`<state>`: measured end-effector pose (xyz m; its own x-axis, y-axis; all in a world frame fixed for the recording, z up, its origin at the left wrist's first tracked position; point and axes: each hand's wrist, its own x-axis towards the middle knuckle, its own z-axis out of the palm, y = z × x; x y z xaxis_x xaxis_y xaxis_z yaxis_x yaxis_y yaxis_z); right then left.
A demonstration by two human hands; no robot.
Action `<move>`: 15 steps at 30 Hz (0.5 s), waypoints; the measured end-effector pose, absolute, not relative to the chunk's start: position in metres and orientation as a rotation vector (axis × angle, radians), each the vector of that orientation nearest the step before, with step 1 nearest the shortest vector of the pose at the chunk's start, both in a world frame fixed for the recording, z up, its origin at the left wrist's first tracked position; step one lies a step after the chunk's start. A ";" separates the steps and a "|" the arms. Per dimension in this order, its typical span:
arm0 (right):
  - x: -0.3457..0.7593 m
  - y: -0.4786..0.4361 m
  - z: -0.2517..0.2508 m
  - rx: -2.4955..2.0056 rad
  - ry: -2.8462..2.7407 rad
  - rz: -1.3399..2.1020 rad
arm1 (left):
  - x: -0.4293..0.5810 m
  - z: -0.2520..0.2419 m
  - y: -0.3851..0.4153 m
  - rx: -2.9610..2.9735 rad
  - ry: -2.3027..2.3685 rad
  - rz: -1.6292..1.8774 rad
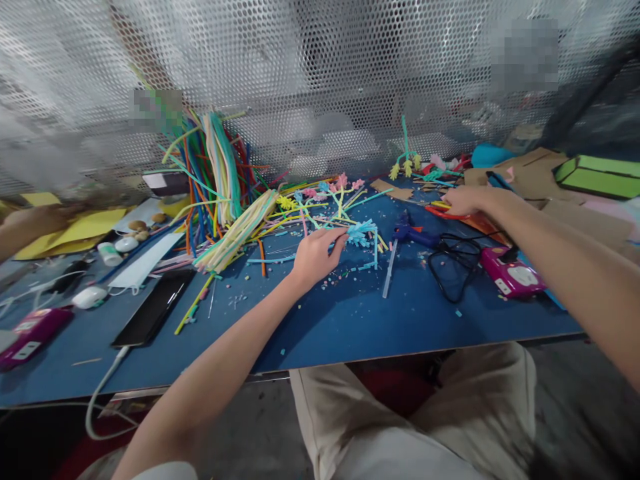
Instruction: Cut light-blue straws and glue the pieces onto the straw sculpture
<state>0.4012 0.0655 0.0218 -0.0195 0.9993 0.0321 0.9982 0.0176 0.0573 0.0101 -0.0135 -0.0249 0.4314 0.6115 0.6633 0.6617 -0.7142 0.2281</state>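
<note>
My left hand (317, 257) is over the middle of the blue table, its thumb and fingers pinched at a light-blue fuzzy pipe-cleaner piece (361, 233). A bent blue stem (376, 250) runs down beside that piece. Further right, my right hand (465, 200) reaches to the back and has its fingers on a tool with red and yellow handles (444, 212); its working end is hard to make out. Between the hands lies a blue glue gun (415, 235) with a clear glue stick (390, 270). Pipe-cleaner flowers (341, 193) in pink, yellow and blue lie behind my left hand.
Bundled pipe cleaners (217, 167) stand at back left before a perforated metal screen (280, 67). A phone (155, 310) with a cable lies left. Pink power strips (513, 273) sit at both sides. Cardboard (535, 173) lies back right. Another person's hand (37, 223) is far left.
</note>
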 end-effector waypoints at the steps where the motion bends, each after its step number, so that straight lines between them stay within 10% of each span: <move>1: 0.402 0.068 0.027 2.158 2.222 0.070 | 0.010 -0.025 -0.013 -2.593 -1.162 -1.158; 10: 0.383 0.056 0.078 2.431 2.809 0.414 | 0.007 -0.021 -0.011 -2.587 -1.272 -1.086; 15: 0.333 0.014 0.067 2.491 3.219 0.070 | 0.006 -0.019 -0.010 -2.610 -1.301 -1.119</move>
<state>0.3325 0.0137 0.0667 0.0003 0.7595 0.6505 0.7870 0.4011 -0.4687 0.0057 -0.0100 -0.0187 0.3966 0.6893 0.6063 0.7025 -0.6530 0.2829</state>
